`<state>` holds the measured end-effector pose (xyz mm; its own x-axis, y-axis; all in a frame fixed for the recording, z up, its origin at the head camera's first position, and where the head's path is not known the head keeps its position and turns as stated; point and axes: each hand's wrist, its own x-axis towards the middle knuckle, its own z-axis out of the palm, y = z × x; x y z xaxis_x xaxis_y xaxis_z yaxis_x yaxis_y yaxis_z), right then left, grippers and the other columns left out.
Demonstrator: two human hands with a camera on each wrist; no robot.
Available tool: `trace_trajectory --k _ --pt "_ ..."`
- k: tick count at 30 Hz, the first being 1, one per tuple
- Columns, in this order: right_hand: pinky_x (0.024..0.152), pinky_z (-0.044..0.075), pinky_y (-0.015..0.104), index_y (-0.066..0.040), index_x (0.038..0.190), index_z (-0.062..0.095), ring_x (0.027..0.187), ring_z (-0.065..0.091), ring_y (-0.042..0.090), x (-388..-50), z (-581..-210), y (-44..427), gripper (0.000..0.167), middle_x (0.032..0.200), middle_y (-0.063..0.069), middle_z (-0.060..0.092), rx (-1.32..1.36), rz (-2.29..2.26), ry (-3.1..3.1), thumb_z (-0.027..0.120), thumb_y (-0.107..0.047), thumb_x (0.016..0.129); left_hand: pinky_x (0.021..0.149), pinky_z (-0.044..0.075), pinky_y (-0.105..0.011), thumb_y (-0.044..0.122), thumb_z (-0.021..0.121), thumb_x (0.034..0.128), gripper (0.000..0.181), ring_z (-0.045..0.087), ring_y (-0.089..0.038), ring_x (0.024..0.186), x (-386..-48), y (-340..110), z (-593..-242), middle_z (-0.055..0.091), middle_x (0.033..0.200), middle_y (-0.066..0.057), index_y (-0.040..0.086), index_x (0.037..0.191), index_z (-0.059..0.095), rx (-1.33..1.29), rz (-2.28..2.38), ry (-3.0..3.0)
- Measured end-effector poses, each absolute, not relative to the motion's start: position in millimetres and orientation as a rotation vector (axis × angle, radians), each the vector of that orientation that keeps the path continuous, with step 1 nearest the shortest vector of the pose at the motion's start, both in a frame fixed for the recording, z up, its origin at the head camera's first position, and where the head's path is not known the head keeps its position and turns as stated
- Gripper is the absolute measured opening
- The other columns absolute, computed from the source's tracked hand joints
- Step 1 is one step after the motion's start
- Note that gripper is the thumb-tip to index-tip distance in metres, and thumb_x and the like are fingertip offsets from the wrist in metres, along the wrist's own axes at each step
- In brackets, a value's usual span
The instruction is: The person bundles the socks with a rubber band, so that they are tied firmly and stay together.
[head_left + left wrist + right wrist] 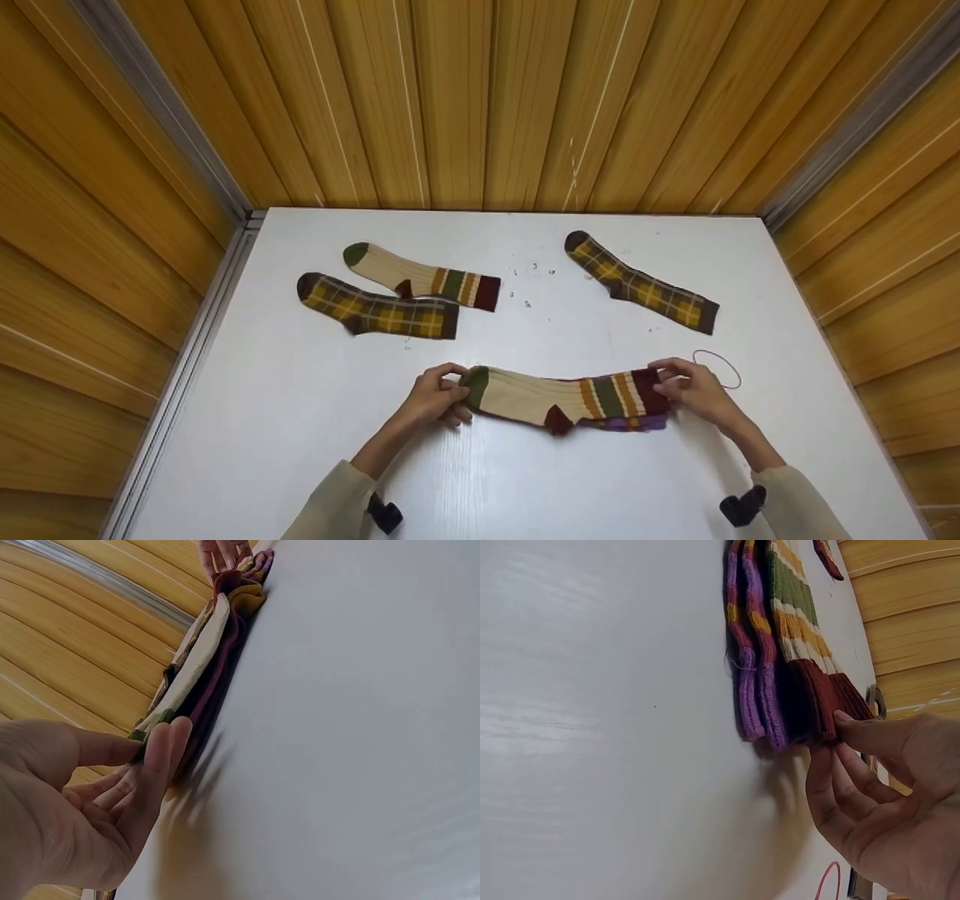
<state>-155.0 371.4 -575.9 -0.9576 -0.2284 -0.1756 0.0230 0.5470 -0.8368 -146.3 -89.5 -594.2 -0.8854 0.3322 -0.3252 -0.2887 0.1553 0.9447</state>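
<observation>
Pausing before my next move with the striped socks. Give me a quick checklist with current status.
1. Left grip on the green toe of the cream ribbed knit sock: ok, pinched.
2. Right grip on its maroon cuff: ok, pinched.
3. Cream sock aligned with the purple striped knit layers beneath: not ok, purple edges stick out on the near side.
4. Second cream sock with green toe brought alongside: not ok, it lies apart at far left.
5. Left brown-and-yellow plaid sock and right plaid sock clear of both grips: ok.
6. Thin red loop clear of the right grip: cannot tell, it lies close by.
</observation>
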Motion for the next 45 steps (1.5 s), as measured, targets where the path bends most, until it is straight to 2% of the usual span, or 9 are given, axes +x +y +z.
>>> trace_trajectory --k 5,10,12,16,19,23,27,35,45 --pt "0.074 0.055 0.02 0.004 0.127 0.064 0.092 0.071 0.018 -146.3 -581.8 373.1 0.034 0.111 0.025 0.069 -0.219 -1.292 2.666 0.069 -0.002 0.094 0.056 0.061 -0.032 0.001 0.06 0.0959 0.034 0.075 -0.026 0.061 -143.2 -91.0 -593.3 0.074 0.083 -0.025 -0.004 0.129 0.058 0.066 1.763 1.965" --pt "0.076 0.057 0.02 0.005 0.132 0.062 0.09 0.07 0.011 -140.2 -586.2 369.3 0.046 0.113 0.025 0.07 -0.313 -1.42 2.8 0.074 0.007 0.087 0.054 0.059 -0.03 0.003 0.062 0.0961 0.028 0.073 -0.02 0.06 -145.1 -95.3 -592.0 0.075 0.081 -0.023 -0.005 0.123 0.062 0.053 1.765 2.002" --pt "0.074 0.057 0.021 0.003 0.132 0.064 0.088 0.07 0.012 -139.7 -587.0 367.5 0.049 0.113 0.024 0.069 -0.381 -1.465 2.841 0.077 0.007 0.084 0.052 0.057 -0.028 0.005 0.064 0.0966 0.025 0.07 -0.017 0.058 -147.7 -96.6 -590.2 0.074 0.08 -0.024 -0.005 0.119 0.064 0.054 1.781 2.056" --pt "0.067 0.054 0.02 -0.003 0.122 0.071 0.083 0.065 0.017 -138.8 -588.4 363.1 0.043 0.107 0.017 0.067 -0.527 -1.409 2.881 0.083 -0.001 0.081 0.05 0.05 -0.024 0.009 0.068 0.0959 0.02 0.062 -0.015 0.056 -152.2 -93.5 -586.5 0.07 0.078 -0.024 -0.002 0.113 0.069 0.122 1.732 2.231" --pt "0.066 0.052 0.022 -0.002 0.118 0.073 0.081 0.059 0.018 -139.2 -591.3 358.4 0.041 0.101 0.012 0.065 -0.628 -1.287 2.875 0.085 -0.004 0.079 0.053 0.047 -0.022 0.012 0.072 0.093 0.018 0.058 -0.011 0.062 -154.4 -87.4 -586.9 0.07 0.081 -0.016 0.005 0.109 0.075 0.236 1.596 2.387" --pt "0.069 0.045 0.021 -0.004 0.118 0.074 0.084 0.05 0.012 -139.8 -595.6 353.5 0.042 0.098 0.007 0.06 -0.608 -1.133 2.881 0.087 -0.01 0.079 0.063 0.046 -0.022 0.009 0.076 0.0893 0.017 0.055 -0.008 0.073 -155.9 -78.2 -588.6 0.07 0.086 -0.004 0.012 0.106 0.08 0.341 1.404 2.555" --pt "0.069 0.041 0.02 -0.006 0.117 0.074 0.085 0.046 0.009 -141.5 -597.9 350.8 0.042 0.098 0.005 0.057 -0.559 -1.107 2.861 0.088 -0.014 0.079 0.062 0.045 -0.023 0.008 0.078 0.0875 0.017 0.054 -0.009 0.074 -155.0 -74.0 -589.3 0.068 0.086 -0.001 0.017 0.1 0.083 0.37 1.227 2.701" --pt "0.064 0.04 0.02 0.001 0.11 0.073 0.077 0.046 0.013 -142.9 -600.7 352.9 0.031 0.092 0.008 0.059 -0.691 -1.201 2.855 0.083 -0.002 0.081 0.056 0.038 -0.025 0.019 0.086 0.081 0.019 0.051 -0.008 0.07 -156.9 -77.9 -593.4 0.062 0.081 0.001 0.02 0.099 0.081 0.339 1.029 2.826" --pt "0.065 0.04 0.021 -0.001 0.11 0.073 0.078 0.045 0.01 -146.8 -598.1 345.2 0.031 0.092 0.007 0.059 -0.614 -1.14 2.881 0.083 -0.002 0.081 0.054 0.037 -0.024 0.02 0.085 0.0829 0.02 0.049 -0.006 0.064 -161.2 -84.1 -597.5 0.063 0.073 0.005 0.02 0.103 0.08 0.325 1.07 2.774"
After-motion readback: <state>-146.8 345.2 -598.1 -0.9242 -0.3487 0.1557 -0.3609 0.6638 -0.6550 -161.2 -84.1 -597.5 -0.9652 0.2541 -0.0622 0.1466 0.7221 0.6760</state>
